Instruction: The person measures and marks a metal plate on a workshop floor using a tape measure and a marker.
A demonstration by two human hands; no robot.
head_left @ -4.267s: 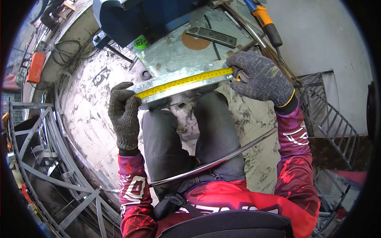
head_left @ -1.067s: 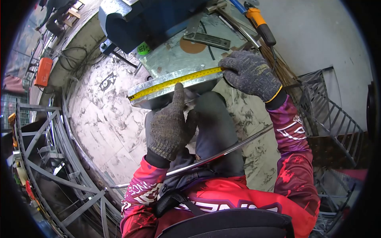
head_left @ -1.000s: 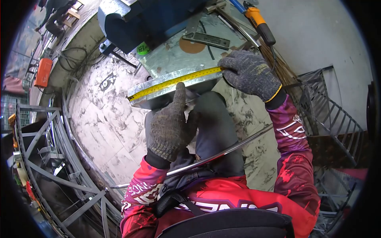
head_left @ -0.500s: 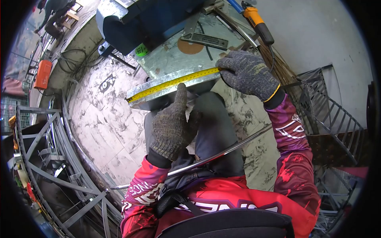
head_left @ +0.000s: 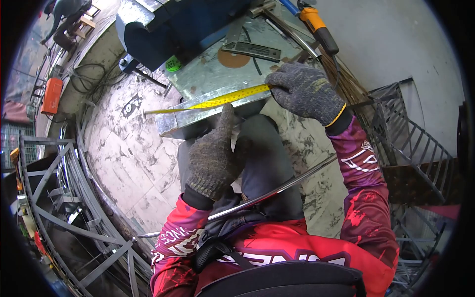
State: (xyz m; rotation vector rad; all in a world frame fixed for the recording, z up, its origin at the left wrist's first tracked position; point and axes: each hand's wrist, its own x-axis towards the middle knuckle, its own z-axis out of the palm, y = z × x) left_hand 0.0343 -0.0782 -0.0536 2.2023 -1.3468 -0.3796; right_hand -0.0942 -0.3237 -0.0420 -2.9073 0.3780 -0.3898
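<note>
A yellow tape measure blade (head_left: 230,97) stretches over a shiny sheet-metal piece (head_left: 190,117) at the table's front edge. The blade twists partway along, and its thin free end sticks out past the metal's left corner. At the other end, my right hand (head_left: 307,91), in a dark knitted glove, is closed on the tape measure; the case is hidden in the glove. My left hand (head_left: 213,161), gloved too, has its index finger stretched up to the metal's near edge, just below the blade. Its thumb stands apart, while the remaining fingers are hard to see.
On the table (head_left: 198,81) are a square (head_left: 252,50), a brown disc (head_left: 233,58), a green tape roll (head_left: 172,64) and a hammer (head_left: 262,9). A blue machine (head_left: 173,29) stands behind. An orange-black power tool (head_left: 319,27) lies right. Metal frames (head_left: 79,222) flank me; a person (head_left: 64,22) crouches far left.
The tape's free end has come off the metal's left corner, shifted left beyond it, and the blade has twisted. My right hand moved slightly left; my left hand stays almost still.
</note>
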